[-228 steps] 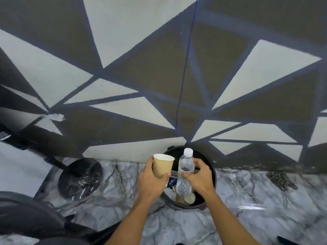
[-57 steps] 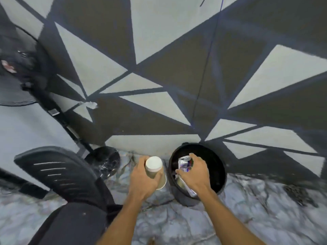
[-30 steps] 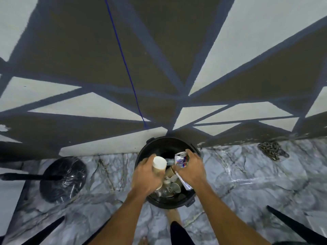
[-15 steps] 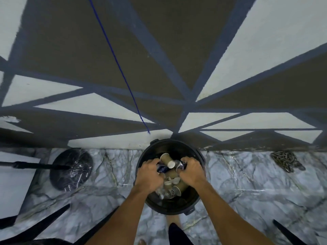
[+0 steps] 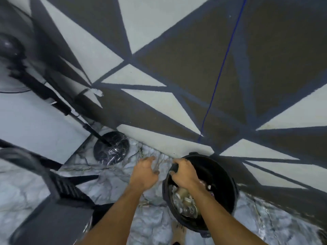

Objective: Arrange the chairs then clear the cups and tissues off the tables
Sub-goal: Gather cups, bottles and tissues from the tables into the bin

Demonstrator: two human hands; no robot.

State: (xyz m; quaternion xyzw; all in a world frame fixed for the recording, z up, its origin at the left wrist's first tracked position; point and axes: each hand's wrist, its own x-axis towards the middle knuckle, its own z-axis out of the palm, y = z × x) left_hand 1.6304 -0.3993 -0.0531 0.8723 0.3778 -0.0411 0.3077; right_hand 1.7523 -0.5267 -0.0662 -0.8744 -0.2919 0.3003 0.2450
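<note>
A black round bin (image 5: 228,188) stands on the marble floor against the painted wall. Inside it lie several paper cups and crushed wrappers (image 5: 185,200). My right hand (image 5: 184,175) hovers over the bin's left rim with its fingers loosely curled, and I see nothing in it. My left hand (image 5: 144,172) is just left of the bin, above the floor. Its fingers are relaxed and it is empty.
A dark chair (image 5: 53,209) fills the lower left. A standing fan's round base (image 5: 111,147) sits near the wall, and its pole slants up to the fan head (image 5: 10,50). A blue cord (image 5: 221,71) hangs down the wall. My bare foot (image 5: 177,230) is beside the bin.
Both hands have let go of the cup and wrappers, which now lie in the bin. The left hand has moved out to the left, and the view has swung left, showing the chair.
</note>
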